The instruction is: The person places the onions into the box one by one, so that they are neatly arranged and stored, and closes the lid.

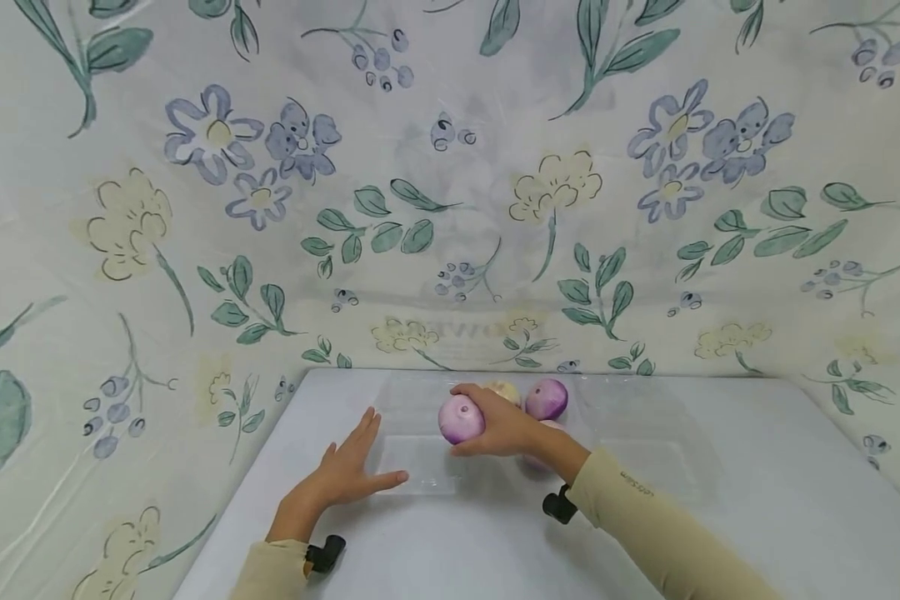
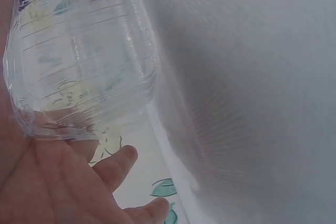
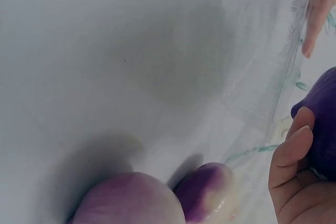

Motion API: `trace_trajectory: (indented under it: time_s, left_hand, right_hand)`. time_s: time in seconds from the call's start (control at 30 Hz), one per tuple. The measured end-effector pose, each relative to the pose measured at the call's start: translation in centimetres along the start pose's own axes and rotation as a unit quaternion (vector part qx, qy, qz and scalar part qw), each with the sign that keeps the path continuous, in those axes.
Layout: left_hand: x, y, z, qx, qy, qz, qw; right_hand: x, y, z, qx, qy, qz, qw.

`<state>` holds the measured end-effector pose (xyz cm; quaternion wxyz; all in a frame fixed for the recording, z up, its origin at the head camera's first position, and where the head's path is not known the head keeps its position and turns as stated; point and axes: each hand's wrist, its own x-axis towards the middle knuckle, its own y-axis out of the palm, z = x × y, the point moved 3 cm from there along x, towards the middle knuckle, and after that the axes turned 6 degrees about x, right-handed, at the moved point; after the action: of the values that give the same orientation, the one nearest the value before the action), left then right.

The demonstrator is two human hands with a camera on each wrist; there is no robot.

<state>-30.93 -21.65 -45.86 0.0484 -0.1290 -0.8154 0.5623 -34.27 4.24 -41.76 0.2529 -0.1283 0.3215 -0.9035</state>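
Note:
A purple onion [image 1: 462, 419] is gripped in my right hand [image 1: 498, 425], fingers on its far side and thumb on its near side. It overlaps a clear plastic container [image 1: 420, 475] in the head view. At that container's left wall, my left hand [image 1: 345, 471] has its fingers straight and thumb spread. The left wrist view shows the ribbed container [image 2: 79, 51] against the palm. Just behind the right hand sit a purple onion [image 1: 547, 399] and a pale yellowish one [image 1: 504, 392]. A pinkish onion [image 3: 128, 200] is partly hidden by my right wrist in the head view.
Another clear plastic piece [image 1: 652, 442] lies to the right of the onions. Everything rests on a white tabletop [image 1: 450, 550]. Behind it hangs a flower-patterned cloth [image 1: 450, 233], meeting the table's far edge.

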Motion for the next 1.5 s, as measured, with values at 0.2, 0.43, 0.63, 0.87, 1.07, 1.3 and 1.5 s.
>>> trace_trajectory:
  time_s: [0.2, 0.43, 0.63, 0.87, 1.07, 1.3, 1.5]
  left_hand:
    - [-0.1, 0.2, -0.1, 0.009, 0.001, 0.003, 1.0]
    - [-0.2, 0.3, -0.1, 0.018, -0.003, -0.001, 0.9998]
    - [-0.2, 0.2, 0.1, 0.025, -0.006, 0.002, 0.9997]
    - [-0.2, 0.0, 0.0, 0.014, 0.007, 0.002, 0.9999]
    - [-0.2, 0.0, -0.2, 0.007, 0.01, 0.005, 0.9999]
    - [-0.5, 0.1, -0.2, 0.002, 0.007, 0.006, 1.0]
    - [-0.4, 0.1, -0.2, 0.011, 0.02, 0.0, 0.9997]
  right_hand:
    - [0.0, 0.6, 0.0, 0.004, -0.006, 0.0, 1.0]
    - [-0.3, 0.8, 0.5, 0.0, -0.007, -0.001, 1.0]
    - [0.1, 1.3, 0.8, -0.007, -0.026, 0.005, 0.9996]
    - [0.3, 1.5, 1.3, 0.004, -0.017, 0.002, 0.9998]
    - [0.6, 2.2, 1.5, -0.015, -0.015, 0.002, 0.9998]
    - [1.1, 3.1, 1.8, -0.026, -0.01, 0.007, 0.9996]
    - [1.6, 3.7, 2.4, -0.037, -0.026, 0.008, 0.999]
